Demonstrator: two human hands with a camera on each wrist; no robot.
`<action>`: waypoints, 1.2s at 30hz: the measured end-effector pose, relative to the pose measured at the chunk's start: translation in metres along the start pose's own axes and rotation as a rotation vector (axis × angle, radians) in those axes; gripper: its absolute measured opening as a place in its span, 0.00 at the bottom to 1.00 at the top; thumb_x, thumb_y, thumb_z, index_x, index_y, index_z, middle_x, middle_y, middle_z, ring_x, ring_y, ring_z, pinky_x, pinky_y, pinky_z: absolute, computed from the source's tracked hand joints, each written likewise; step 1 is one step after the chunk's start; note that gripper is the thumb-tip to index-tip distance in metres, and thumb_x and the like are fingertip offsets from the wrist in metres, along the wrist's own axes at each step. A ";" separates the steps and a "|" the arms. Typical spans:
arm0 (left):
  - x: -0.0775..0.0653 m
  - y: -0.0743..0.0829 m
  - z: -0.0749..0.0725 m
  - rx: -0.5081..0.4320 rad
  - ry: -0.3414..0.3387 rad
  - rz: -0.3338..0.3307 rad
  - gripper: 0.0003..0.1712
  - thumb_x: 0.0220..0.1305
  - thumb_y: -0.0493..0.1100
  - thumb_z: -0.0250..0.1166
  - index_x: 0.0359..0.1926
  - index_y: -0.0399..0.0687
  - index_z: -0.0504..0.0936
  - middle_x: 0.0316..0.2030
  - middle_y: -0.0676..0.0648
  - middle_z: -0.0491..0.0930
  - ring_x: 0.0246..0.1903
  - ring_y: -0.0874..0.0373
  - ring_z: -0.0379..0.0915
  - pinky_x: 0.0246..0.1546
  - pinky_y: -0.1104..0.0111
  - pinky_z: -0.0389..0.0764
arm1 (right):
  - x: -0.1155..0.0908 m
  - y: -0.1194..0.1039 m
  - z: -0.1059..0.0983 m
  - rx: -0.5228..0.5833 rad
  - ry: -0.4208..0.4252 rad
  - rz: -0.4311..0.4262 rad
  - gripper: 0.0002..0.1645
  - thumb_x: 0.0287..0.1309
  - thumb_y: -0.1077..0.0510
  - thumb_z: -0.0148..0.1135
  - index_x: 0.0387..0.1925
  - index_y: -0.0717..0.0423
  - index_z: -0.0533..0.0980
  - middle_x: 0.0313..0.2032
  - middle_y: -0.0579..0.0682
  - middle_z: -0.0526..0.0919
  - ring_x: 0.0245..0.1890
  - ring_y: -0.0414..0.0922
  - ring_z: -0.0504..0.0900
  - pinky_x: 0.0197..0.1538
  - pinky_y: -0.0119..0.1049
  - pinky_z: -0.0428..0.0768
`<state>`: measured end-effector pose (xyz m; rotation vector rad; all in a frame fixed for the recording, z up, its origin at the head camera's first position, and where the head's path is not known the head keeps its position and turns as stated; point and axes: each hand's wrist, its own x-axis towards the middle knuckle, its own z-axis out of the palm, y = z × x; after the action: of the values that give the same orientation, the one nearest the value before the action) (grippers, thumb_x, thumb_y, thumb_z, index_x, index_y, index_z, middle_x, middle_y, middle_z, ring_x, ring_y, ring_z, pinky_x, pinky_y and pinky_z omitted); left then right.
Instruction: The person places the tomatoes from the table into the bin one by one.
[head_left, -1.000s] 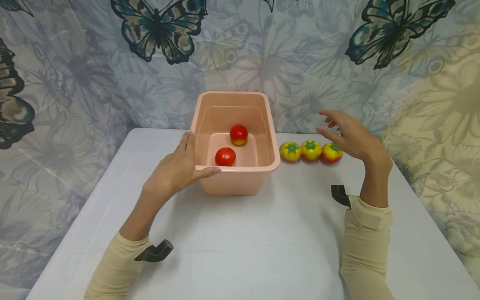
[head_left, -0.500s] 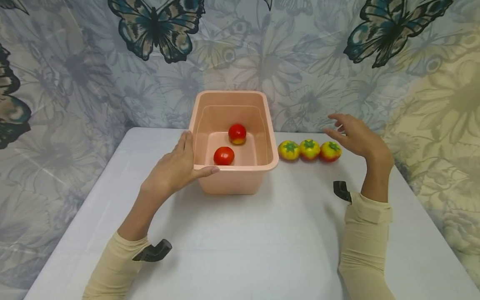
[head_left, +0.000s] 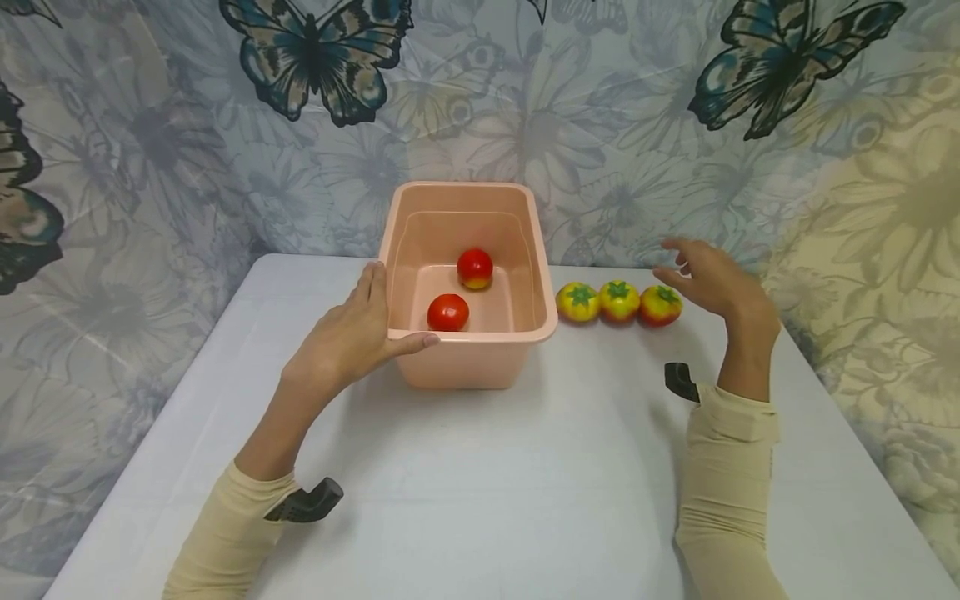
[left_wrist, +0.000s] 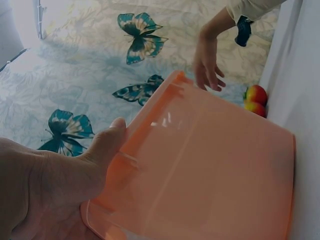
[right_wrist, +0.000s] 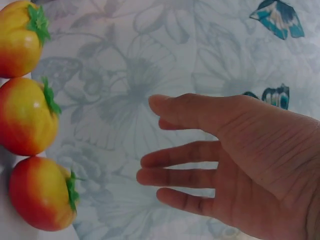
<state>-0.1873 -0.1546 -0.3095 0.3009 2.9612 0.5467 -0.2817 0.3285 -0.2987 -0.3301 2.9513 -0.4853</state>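
Note:
A peach-coloured plastic tub [head_left: 472, 362] stands near the back of the table, with two red tomatoes, a nearer one [head_left: 448, 312] and a farther one [head_left: 475, 268], inside. My left hand [head_left: 341, 342] rests against its front left corner, fingers straight along the left side and thumb stretched over the front rim. In the left wrist view the thumb [left_wrist: 107, 142] lies along the rim; the other fingers are mostly hidden. My right hand [head_left: 712, 279] hovers with nothing in it, fingers loosely bent. Beside it, three red-and-yellow tomatoes [head_left: 619, 302] with green tops sit in a row right of the tub.
A white-covered table [head_left: 480, 492] extends in front of the tub. Right behind the table is a backdrop [head_left: 540, 125] printed with flowers and butterflies, which also runs along both sides. Dark wrist devices [head_left: 307, 502] stick out from the sleeves.
My right hand has drifted slightly right and toward me, away from the row of tomatoes. The left hand and the tub have stayed in place.

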 end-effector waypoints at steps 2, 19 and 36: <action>0.000 0.000 0.000 0.001 0.001 0.001 0.79 0.58 0.83 0.60 0.83 0.33 0.33 0.84 0.31 0.38 0.72 0.25 0.64 0.70 0.39 0.72 | 0.001 0.004 0.002 -0.010 0.002 0.003 0.39 0.77 0.52 0.55 0.76 0.71 0.57 0.63 0.78 0.71 0.62 0.72 0.72 0.63 0.71 0.73; 0.000 0.000 0.000 0.005 0.004 0.004 0.78 0.59 0.83 0.61 0.82 0.32 0.33 0.84 0.31 0.38 0.73 0.25 0.63 0.70 0.38 0.72 | 0.014 0.036 0.031 0.020 -0.284 0.116 0.57 0.65 0.66 0.66 0.84 0.52 0.43 0.80 0.72 0.48 0.77 0.76 0.50 0.72 0.79 0.55; -0.001 0.001 0.000 0.004 -0.002 0.002 0.78 0.59 0.82 0.61 0.83 0.33 0.33 0.84 0.32 0.38 0.73 0.26 0.64 0.70 0.38 0.72 | 0.017 0.048 0.039 -0.120 -0.270 0.225 0.43 0.64 0.52 0.68 0.71 0.70 0.60 0.66 0.86 0.49 0.67 0.85 0.50 0.62 0.83 0.65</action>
<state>-0.1864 -0.1534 -0.3093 0.3041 2.9607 0.5400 -0.3008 0.3574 -0.3533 -0.0662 2.7131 -0.2165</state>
